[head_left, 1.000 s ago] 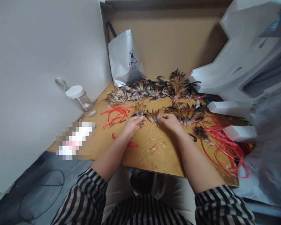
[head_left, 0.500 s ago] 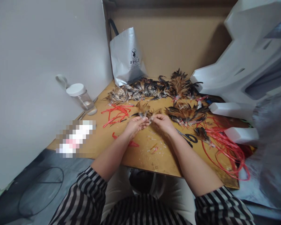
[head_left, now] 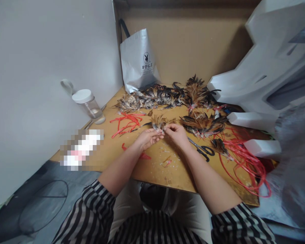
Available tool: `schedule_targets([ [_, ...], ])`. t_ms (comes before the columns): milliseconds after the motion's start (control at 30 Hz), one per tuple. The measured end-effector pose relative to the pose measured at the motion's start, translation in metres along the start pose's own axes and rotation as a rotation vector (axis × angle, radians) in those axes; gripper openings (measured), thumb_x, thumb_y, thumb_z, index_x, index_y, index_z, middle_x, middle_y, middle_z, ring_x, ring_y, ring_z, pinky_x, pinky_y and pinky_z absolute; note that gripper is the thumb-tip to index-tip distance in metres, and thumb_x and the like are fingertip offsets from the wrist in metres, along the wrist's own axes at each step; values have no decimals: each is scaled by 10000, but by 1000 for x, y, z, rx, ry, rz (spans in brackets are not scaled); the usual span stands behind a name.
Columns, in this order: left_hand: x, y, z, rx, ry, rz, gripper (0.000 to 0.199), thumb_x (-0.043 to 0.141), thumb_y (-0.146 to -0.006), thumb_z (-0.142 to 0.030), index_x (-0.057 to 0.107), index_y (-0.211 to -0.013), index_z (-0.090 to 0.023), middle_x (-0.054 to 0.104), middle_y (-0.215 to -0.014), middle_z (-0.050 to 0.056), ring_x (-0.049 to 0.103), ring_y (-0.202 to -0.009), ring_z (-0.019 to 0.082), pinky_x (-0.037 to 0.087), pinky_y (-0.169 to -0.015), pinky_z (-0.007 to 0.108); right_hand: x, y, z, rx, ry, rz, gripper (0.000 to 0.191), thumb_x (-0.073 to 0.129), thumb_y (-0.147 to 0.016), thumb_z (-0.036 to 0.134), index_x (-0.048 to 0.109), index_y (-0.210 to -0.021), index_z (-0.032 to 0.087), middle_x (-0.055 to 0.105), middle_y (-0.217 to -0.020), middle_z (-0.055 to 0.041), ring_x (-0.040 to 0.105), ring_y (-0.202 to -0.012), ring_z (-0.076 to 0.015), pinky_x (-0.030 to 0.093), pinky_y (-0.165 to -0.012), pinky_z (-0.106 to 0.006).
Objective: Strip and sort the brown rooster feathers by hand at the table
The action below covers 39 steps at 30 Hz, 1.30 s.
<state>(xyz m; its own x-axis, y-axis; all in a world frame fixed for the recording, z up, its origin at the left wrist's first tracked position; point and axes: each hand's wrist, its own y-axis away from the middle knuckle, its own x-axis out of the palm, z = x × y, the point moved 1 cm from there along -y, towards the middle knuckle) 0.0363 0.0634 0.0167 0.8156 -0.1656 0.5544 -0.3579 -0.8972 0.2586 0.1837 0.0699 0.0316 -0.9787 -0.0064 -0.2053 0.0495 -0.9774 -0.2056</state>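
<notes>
My left hand (head_left: 150, 138) pinches the base of a small tuft of brown feathers (head_left: 158, 121) above the middle of the table. Close against it, my right hand (head_left: 175, 133) has thumb and forefinger pressed together at the tuft's base; what is between them is too small to make out. Black-handled scissors (head_left: 202, 149) lie just right of my right hand. Bunches of brown and black feathers (head_left: 203, 123) rest beyond that hand, and red plastic strips (head_left: 127, 122) lie left of the held tuft.
More feathers (head_left: 157, 96) line the back, before a silver bag (head_left: 139, 64). A white-lidded jar (head_left: 87, 103) stands at left. Tangled red strips (head_left: 246, 162) and white foam pieces (head_left: 254, 120) occupy the right side of the table (head_left: 147, 173).
My left hand has shifted slightly right and down with the feather tuft, which fans more upright. My right hand has dropped slightly, and more of the scissors shows.
</notes>
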Motion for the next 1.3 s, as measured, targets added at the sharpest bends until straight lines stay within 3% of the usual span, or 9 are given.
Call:
schedule_targets([
  [400,5,5,0,-59,55,32,96,551,-762,-43,644,-764,-69,653,-686,60,632,-622,94,462,-542,143,2,-2,-12,-47,109,1,127,557,-635,278,586,-631,154,584,-571,3,492,-514,-108,386,-517,-225],
  [533,5,3,1,-34,26,0,89,564,-747,-30,649,-735,-56,649,-666,63,614,-607,73,450,-565,136,4,-1,-9,25,-1,4,139,590,-615,299,561,-630,163,567,-539,13,482,-466,-101,381,-473,-221],
  [700,1,-1,0,119,-18,-65,49,630,-707,-79,665,-739,-67,669,-729,72,598,-628,64,437,-589,147,0,2,4,168,-188,14,247,657,-601,367,589,-715,159,590,-596,3,475,-427,-86,344,-395,-204],
  [867,-1,-3,-2,214,-115,-67,134,693,-656,-178,671,-747,-82,667,-692,65,591,-633,83,428,-598,172,-7,5,9,297,-312,229,263,697,-581,368,590,-662,143,587,-606,5,445,-419,-52,314,-374,-174],
  [1300,4,4,-3,165,-143,12,210,715,-634,-221,669,-776,-73,659,-674,66,573,-595,75,411,-585,177,-6,5,6,351,-401,255,361,774,-488,315,538,-708,153,590,-563,26,412,-413,-44,289,-389,-172],
])
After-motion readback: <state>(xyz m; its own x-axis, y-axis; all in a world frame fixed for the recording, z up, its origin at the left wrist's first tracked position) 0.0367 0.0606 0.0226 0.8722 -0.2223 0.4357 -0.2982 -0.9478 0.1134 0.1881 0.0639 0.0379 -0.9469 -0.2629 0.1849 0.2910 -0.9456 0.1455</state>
